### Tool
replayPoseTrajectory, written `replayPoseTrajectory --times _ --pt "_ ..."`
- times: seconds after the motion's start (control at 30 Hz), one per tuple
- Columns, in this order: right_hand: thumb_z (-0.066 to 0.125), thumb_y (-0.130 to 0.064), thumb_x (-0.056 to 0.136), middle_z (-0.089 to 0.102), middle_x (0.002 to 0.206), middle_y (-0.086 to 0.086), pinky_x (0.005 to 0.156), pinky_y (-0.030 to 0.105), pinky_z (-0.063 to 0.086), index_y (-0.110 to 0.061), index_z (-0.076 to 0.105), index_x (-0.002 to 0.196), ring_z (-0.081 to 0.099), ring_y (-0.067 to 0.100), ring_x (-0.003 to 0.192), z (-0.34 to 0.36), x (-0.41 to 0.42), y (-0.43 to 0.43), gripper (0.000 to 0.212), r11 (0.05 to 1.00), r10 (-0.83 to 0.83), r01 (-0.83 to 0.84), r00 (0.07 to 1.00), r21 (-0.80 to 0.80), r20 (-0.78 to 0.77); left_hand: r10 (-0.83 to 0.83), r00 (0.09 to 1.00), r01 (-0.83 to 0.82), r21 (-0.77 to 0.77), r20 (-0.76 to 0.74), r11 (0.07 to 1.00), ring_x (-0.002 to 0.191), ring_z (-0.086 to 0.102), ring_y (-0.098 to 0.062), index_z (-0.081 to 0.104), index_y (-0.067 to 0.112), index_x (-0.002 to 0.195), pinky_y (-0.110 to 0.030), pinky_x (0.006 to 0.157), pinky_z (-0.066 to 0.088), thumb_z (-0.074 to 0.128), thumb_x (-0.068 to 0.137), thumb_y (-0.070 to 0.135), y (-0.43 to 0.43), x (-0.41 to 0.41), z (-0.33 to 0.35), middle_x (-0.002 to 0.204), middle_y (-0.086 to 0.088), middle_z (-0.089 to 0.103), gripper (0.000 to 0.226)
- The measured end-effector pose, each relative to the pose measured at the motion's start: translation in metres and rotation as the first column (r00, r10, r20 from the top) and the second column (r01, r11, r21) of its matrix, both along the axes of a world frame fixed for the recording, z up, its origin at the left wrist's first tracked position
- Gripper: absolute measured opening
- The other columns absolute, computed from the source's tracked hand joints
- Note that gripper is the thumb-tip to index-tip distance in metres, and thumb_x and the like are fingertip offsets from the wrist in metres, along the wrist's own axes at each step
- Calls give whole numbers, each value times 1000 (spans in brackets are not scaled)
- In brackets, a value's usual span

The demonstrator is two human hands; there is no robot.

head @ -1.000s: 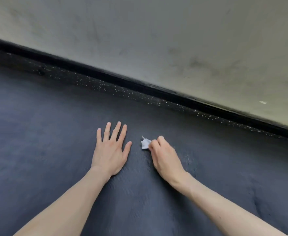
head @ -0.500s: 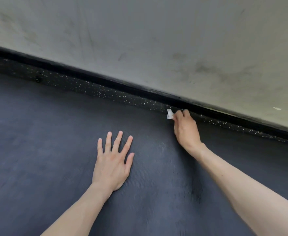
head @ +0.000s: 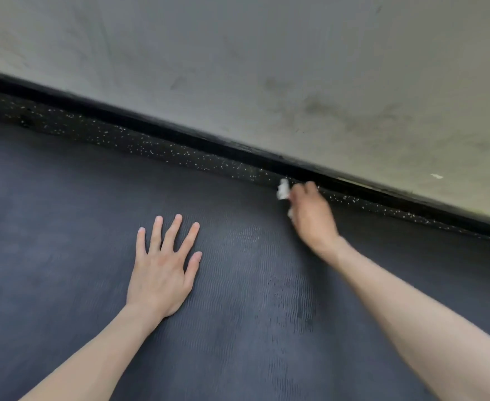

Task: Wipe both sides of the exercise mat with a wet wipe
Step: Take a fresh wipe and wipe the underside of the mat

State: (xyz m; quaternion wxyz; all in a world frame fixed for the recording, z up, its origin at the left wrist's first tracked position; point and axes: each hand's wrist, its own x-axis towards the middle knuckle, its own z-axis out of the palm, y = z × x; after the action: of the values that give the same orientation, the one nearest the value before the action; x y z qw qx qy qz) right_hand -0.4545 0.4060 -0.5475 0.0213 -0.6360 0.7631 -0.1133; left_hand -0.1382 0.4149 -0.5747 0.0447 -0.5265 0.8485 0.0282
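Your left hand (head: 162, 269) lies flat with fingers spread on the exercise mat (head: 64, 256), holding nothing. To its right, your blurred right hand (head: 311, 217) curls around the wet wipe (head: 283, 190), which pokes out beyond your fingertips at the mat's far edge, beside the speckled floor (head: 151, 146) below the wall (head: 267, 53).

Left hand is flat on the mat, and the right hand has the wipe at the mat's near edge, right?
Not quite. The head view shows the right hand holding the wipe at the far edge of the mat, beside the speckled floor strip under the wall. The left hand does lie flat on the mat.
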Motion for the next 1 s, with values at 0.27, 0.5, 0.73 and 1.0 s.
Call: replayPoseTrajectory --times 0.27,0.5,0.73,1.0 --pt "56 -6 95 46 89 12 52 38 37 -7 52 87 51 35 60 -4 56 35 9 984 176 -172 976 -47 128 7 1000 -7 -13 16 1000 150 22 -41 31 26 157 -60 119 18 20 102 51 0 -2 1 162 -13 31 62" --pt "64 -5 86 47 85 13 47 37 34 -7 52 86 50 36 61 2 38 37 12 947 319 -321 943 1 96 6 999 -5 -26 33 1000 150 20 -40 26 27 159 -59 120 16 14 102 54 -1 -1 -2 163 -11 29 64" --pt "49 -16 101 52 94 11 58 37 43 -6 61 94 54 32 65 -5 1 21 16 985 153 -143 982 -92 108 14 999 -12 -53 30 999 151 19 -39 23 29 159 -58 120 16 10 102 55 -1 1 -4 164 -10 26 64" --pt "50 -13 99 51 90 11 63 45 45 -5 59 93 54 37 72 6 53 76 13 951 309 -305 924 -54 224 44 998 -44 -7 50 999 153 12 -35 15 30 161 -56 121 14 -1 102 54 1 -1 2 167 -6 18 65"
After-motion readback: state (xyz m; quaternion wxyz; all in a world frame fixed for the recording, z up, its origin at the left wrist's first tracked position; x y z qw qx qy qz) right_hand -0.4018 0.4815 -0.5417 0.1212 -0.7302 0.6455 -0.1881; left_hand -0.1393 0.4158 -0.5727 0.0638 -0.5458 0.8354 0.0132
